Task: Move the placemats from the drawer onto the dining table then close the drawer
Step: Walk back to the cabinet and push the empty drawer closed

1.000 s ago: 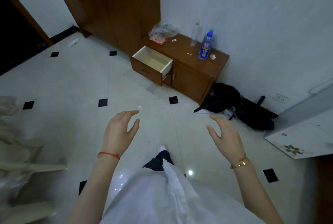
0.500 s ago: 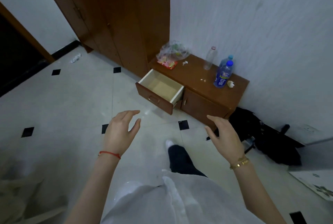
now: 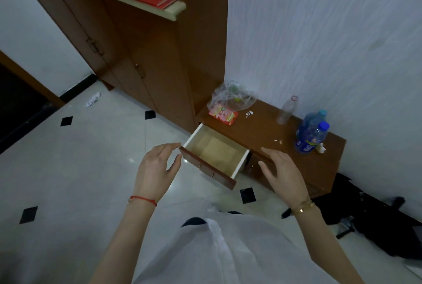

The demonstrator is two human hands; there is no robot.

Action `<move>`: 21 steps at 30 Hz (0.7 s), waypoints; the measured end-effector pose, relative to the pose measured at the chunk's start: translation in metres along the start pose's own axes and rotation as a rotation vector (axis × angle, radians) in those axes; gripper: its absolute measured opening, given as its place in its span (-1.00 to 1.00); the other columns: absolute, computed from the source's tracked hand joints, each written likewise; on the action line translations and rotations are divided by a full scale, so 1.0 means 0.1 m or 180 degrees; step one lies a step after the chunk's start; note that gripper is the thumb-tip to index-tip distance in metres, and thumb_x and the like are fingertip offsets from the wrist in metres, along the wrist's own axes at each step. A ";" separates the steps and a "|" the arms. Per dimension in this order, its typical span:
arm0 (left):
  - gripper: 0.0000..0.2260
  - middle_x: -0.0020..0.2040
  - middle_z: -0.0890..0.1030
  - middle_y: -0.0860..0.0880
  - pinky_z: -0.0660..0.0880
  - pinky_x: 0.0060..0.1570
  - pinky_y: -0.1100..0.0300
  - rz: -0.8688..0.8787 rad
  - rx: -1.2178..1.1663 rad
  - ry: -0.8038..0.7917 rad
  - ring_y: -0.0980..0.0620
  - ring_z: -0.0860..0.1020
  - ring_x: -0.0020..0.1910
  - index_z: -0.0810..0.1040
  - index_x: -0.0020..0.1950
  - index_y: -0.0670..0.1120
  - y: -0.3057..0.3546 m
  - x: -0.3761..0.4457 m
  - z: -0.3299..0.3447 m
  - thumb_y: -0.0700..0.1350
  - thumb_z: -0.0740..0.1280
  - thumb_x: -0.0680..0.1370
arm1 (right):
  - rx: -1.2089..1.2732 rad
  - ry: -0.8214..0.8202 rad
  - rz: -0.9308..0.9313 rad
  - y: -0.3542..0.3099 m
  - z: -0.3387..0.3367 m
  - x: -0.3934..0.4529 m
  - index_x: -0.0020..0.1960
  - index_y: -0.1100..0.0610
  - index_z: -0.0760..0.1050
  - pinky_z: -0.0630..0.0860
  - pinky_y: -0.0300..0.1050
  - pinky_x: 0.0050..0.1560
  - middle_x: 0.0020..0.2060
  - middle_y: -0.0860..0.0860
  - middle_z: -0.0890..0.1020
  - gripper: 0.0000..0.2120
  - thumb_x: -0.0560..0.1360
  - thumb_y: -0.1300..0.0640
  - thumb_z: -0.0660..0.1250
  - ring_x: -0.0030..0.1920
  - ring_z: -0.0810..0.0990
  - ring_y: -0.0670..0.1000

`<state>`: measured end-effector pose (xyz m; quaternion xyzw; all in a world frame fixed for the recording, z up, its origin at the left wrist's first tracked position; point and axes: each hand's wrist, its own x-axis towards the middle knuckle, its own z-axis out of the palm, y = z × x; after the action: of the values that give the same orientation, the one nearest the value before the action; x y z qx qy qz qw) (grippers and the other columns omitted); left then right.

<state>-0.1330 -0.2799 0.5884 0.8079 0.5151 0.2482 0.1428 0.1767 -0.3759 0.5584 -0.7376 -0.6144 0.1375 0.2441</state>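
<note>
I see the small pulled-out wooden drawer with a pale lining [image 3: 214, 154] in the low brown cabinet [image 3: 269, 133], no placemats visible inside, only a bare bottom. I judge the mats are already out and closing is the step in hand. The dining table is not in view. My left hand [image 3: 155, 169] hovers by the drawer's left front corner, fingers spread and relaxed, holding nothing. My right hand [image 3: 283, 174] hangs off the right side, fingers loose too, gripping nothing. Next I'd say: palms on the brown front panel, push straight in, evenly so it doesn't jam.
</note>
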 end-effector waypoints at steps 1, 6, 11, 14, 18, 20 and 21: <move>-0.70 0.07 0.65 -0.06 0.57 0.05 0.05 0.0007 -0.0011 -0.0019 -0.04 0.60 0.03 0.59 0.20 -0.12 -0.06 0.15 0.00 -0.01 0.25 0.55 | 0.0001 0.0023 0.0022 -0.04 0.02 0.13 0.31 0.15 0.48 0.36 -0.24 0.19 0.15 0.06 0.60 -0.64 0.54 0.09 0.35 0.17 0.52 0.04; -0.67 0.07 0.64 -0.07 0.57 0.05 0.02 0.0145 -0.0048 -0.0107 -0.05 0.59 0.04 0.58 0.21 -0.12 -0.39 0.77 0.03 0.01 0.21 0.56 | -0.0087 0.0199 0.0142 -0.22 0.17 0.57 0.28 0.18 0.51 0.33 -0.33 0.17 0.10 0.07 0.62 -0.64 0.51 0.12 0.39 0.14 0.54 0.04; -0.72 0.07 0.65 -0.08 0.56 0.04 0.04 0.0522 -0.0153 -0.0248 -0.05 0.59 0.03 0.58 0.20 -0.12 -0.76 1.17 0.03 -0.08 0.29 0.54 | -0.0061 0.0428 0.0421 -0.49 0.40 0.72 0.29 0.17 0.50 0.47 -0.15 0.15 0.09 0.07 0.61 -0.63 0.51 0.11 0.39 0.13 0.54 0.05; -0.71 0.08 0.65 -0.07 0.56 0.07 0.05 0.0803 -0.0239 -0.0437 -0.04 0.59 0.04 0.57 0.21 -0.12 -1.01 1.31 -0.02 -0.06 0.27 0.54 | -0.0034 0.0571 0.0714 -0.70 0.61 0.69 0.30 0.16 0.49 0.45 -0.14 0.16 0.11 0.06 0.61 -0.64 0.53 0.09 0.36 0.15 0.53 0.05; -0.70 0.09 0.64 -0.05 0.56 0.07 0.03 0.1109 -0.0350 -0.0707 -0.02 0.59 0.05 0.57 0.22 -0.12 -1.40 1.41 -0.08 -0.04 0.25 0.56 | -0.0021 0.0723 0.0941 -1.02 0.98 0.54 0.28 0.20 0.50 0.52 -0.01 0.14 0.09 0.09 0.62 -0.66 0.53 0.13 0.36 0.13 0.56 0.10; -0.70 0.10 0.64 -0.05 0.55 0.07 0.01 0.1234 -0.0372 -0.0839 -0.02 0.58 0.05 0.57 0.23 -0.11 -1.56 1.43 -0.09 -0.03 0.24 0.57 | -0.0014 0.0765 0.1076 -1.17 1.16 0.44 0.26 0.22 0.51 0.53 0.01 0.12 0.09 0.11 0.62 -0.67 0.53 0.14 0.36 0.12 0.56 0.12; -0.70 0.10 0.64 -0.06 0.55 0.07 0.00 0.1285 -0.0389 -0.0889 -0.03 0.58 0.05 0.57 0.23 -0.11 -1.63 1.43 -0.10 -0.03 0.24 0.57 | -0.0024 0.0763 0.1143 -1.24 1.24 0.39 0.26 0.22 0.51 0.52 -0.01 0.12 0.09 0.11 0.62 -0.67 0.54 0.14 0.36 0.12 0.56 0.12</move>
<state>-0.2133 -0.0810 0.5535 0.9107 0.3027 0.1883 0.2087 0.0186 -0.2982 0.5228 -0.8472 -0.4401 0.0878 0.2842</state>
